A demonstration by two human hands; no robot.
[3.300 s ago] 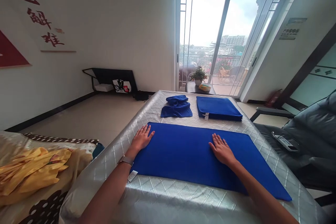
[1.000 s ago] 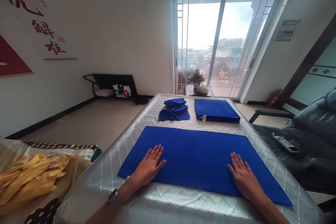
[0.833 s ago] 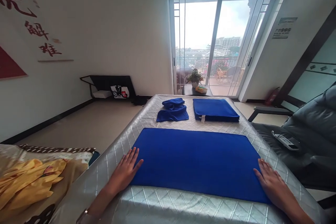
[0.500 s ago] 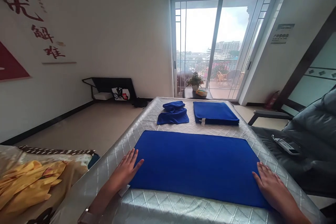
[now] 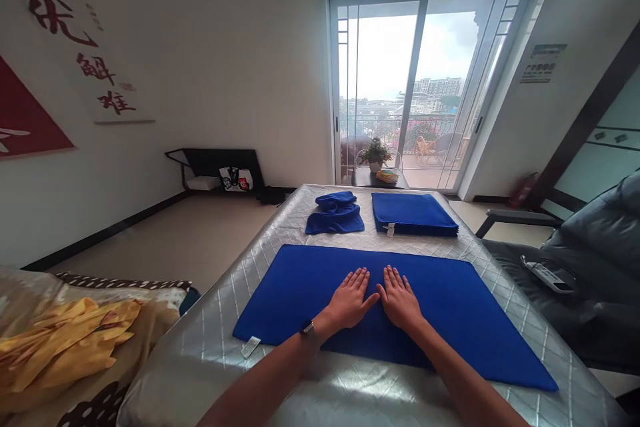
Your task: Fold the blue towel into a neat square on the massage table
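Blue cloth (image 5: 374, 332), 1, spread on silver quilted cover (image 5: 360, 380). Status, as judged: smoothing nearly done, folding remaining. Rectangular, smooth, white tag (image 5: 251, 347) at near left corner. Left hand (image 5: 351, 298) and right hand (image 5: 399, 295): palms down mid-cloth, fingers extended, gripping nothing. Beyond: folded stack (image 5: 415, 211), apparently finished; crumpled cloth (image 5: 336, 215), seemingly pending.

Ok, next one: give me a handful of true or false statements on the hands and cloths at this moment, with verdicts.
1. The left hand and the right hand are on the spread blue cloth. True.
2. Both hands are clenched. False: both are open, palms down.
3. The crumpled blue cloth lies to the left of the folded blue stack. True.
4. A white tag shows at the spread blue cloth's far right corner. False: it is at the near left corner.
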